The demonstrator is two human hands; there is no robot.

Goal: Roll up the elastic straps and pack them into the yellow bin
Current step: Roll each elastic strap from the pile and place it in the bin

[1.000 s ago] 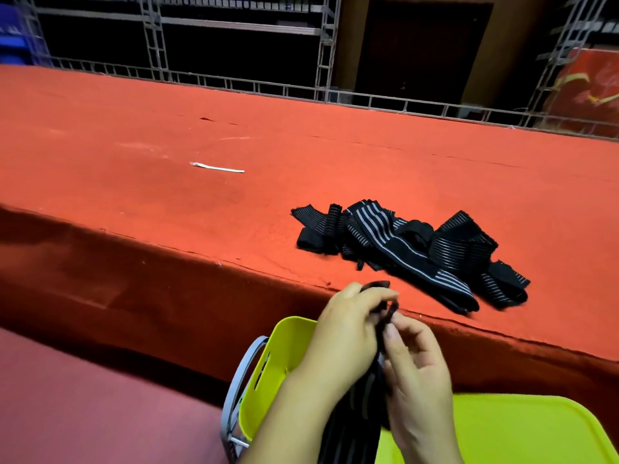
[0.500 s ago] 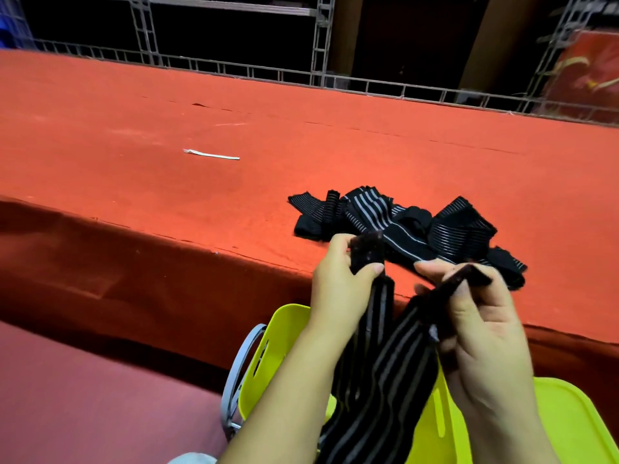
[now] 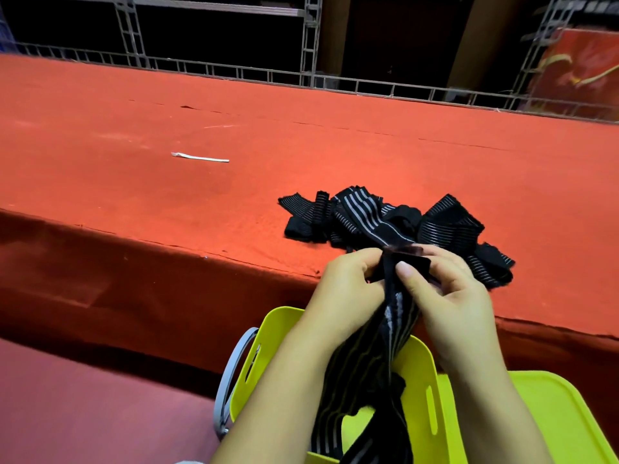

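Note:
Both hands hold the top end of one black elastic strap with grey stripes [image 3: 378,360], which hangs down into the yellow bin [image 3: 268,356] below. My left hand [image 3: 345,293] pinches the strap's end from the left. My right hand [image 3: 449,296] pinches it from the right, thumb on the front of the strap. A loose pile of black striped straps [image 3: 375,216] lies on the red table just beyond the hands.
The red cloth-covered table [image 3: 167,195] has its front edge right above the bin. A thin white strip [image 3: 200,157] lies on it at the left. A grey handle [image 3: 231,373] hangs at the bin's left side; a yellow lid [image 3: 566,416] lies to its right. Metal trusses stand behind.
The hands spread apart along the strap and have now come back together at its top end, above the bin. The camera view dipped slightly.

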